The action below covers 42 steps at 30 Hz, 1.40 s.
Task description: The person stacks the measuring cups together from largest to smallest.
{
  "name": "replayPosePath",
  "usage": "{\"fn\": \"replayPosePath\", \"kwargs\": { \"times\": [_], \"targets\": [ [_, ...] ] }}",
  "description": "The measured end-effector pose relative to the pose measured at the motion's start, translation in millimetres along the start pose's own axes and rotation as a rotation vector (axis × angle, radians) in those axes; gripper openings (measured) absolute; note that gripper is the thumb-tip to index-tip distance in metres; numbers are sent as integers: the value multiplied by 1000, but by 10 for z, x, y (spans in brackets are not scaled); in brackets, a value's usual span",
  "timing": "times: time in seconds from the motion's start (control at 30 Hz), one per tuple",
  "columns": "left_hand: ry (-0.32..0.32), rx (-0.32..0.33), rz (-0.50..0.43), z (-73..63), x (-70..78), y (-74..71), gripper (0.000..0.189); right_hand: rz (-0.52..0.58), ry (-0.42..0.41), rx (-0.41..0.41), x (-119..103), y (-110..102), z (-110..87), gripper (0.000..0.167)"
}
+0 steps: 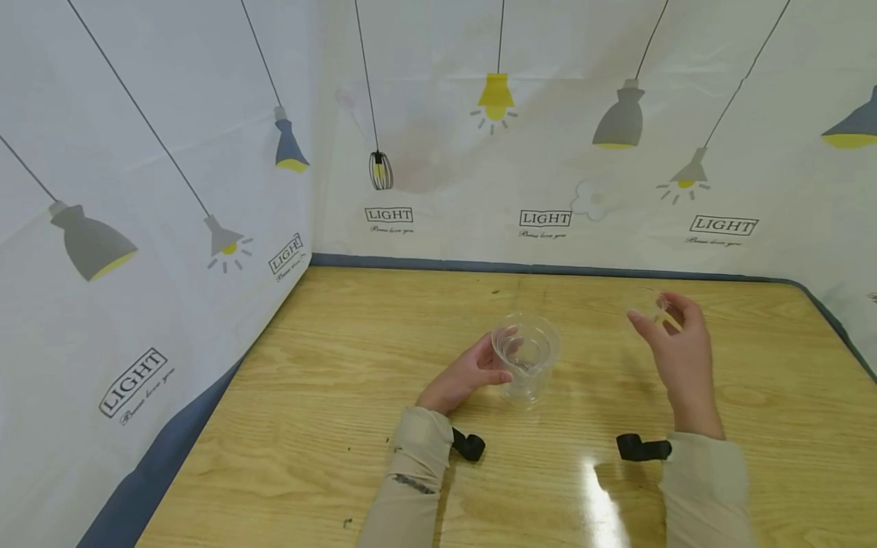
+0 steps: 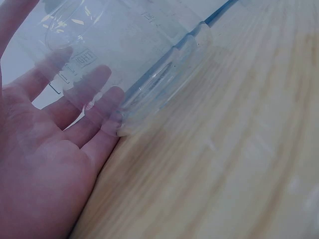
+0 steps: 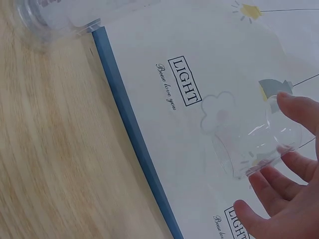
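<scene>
A clear plastic cup [image 1: 530,373] stands mouth up near the middle of the table, with ring-like edges showing inside it. My left hand [image 1: 469,371] grips its left side, thumb in front and fingers behind. The left wrist view shows those fingers through the transparent wall, close to the tabletop. Off to the right, above the table, my right hand [image 1: 678,354] holds a smaller clear plastic cup [image 3: 244,144] between thumb and fingers. That small cup lies tilted on its side in the right wrist view, its wide rim facing away from the palm.
The wood-grain table [image 1: 308,472] is bordered at the back and left by a white curtain [image 1: 452,167] printed with lamps and a blue lower edge [image 1: 425,265]. Black wrist mounts [image 1: 469,445] project from both sleeves. Light glares off the front of the table.
</scene>
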<state>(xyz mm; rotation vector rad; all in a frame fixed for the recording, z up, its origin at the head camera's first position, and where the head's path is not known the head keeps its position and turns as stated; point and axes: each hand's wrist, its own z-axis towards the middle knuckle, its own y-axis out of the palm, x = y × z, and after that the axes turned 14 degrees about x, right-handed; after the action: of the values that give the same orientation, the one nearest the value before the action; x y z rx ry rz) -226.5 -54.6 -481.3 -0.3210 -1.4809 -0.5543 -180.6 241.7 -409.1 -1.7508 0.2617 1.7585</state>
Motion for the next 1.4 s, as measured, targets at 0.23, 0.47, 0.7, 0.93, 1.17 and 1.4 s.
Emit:
{"fn": "replayPosePath", "kwargs": {
  "times": [0.23,0.47,0.7,0.93,1.17,1.4],
  "targets": [
    [1,-2,7,-6,9,-1,70,9,-33,-4,-27,34,-23,73],
    [-5,-10,5,-8,22,4,71,2,-39,2,-43,21,-27,73],
    [-2,-18,2,-8,28,3,71,0,-35,5,-63,16,-30,76],
    [-4,-28,7,-5,20,-7,71,-11,-47,10,-36,31,-14,74],
    [0,-31,3,4,15,-4,72,-12,-74,10,-46,65,-19,74],
    [3,-35,0,1,11,-6,71,-11,-99,1,-100,121,-62,73]
  ]
}}
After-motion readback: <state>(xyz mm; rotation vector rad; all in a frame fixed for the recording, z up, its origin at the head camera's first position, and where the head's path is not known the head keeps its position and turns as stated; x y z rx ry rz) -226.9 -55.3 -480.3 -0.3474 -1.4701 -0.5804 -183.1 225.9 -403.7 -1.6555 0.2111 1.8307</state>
